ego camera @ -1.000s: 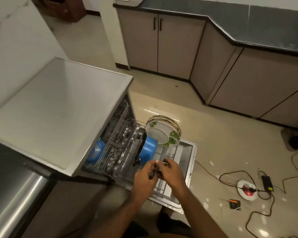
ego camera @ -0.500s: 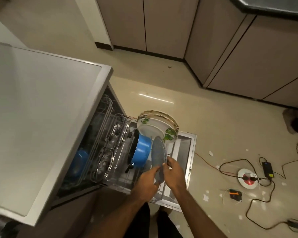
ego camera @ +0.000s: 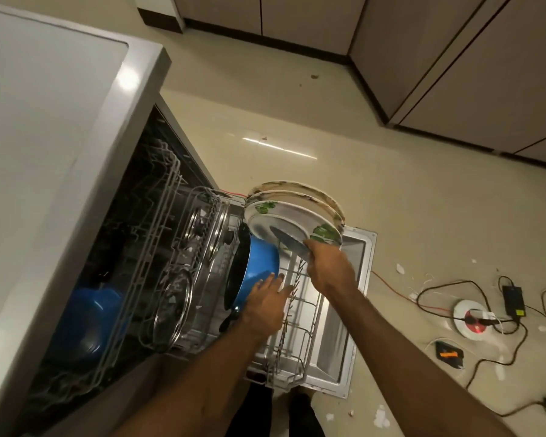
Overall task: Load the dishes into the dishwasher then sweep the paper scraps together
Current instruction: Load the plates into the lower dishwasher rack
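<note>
Blue is catching the eye first: a blue pot [ego camera: 259, 272] is lying on its side in the pulled-out lower rack [ego camera: 300, 339] of the dishwasher [ego camera: 76, 137], with glass lids [ego camera: 174, 307] standing in the tines to its left and a row of leaf-patterned plates [ego camera: 293, 212] standing on edge at the rack's far end. Loading is looking well advanced but not finished, since the right hand [ego camera: 330, 269] is holding a grey plate [ego camera: 289, 242] on edge, just in front of the patterned plates and above the pot's rim; it is not yet sitting between tines. Its fingers are pinching the plate's near rim, the wrist is bending down and the forearm is reaching in from the lower right. The left hand [ego camera: 265, 302] is holding nothing: its fingers are lying straight and slightly spread, their tips touching the pot's side near the tines (whether they are steadying it is only a guess). Sweeping is not begun, judging by the paper scraps [ego camera: 381, 417] lying scattered over the floor to the right, among the cables [ego camera: 473, 283].
</note>
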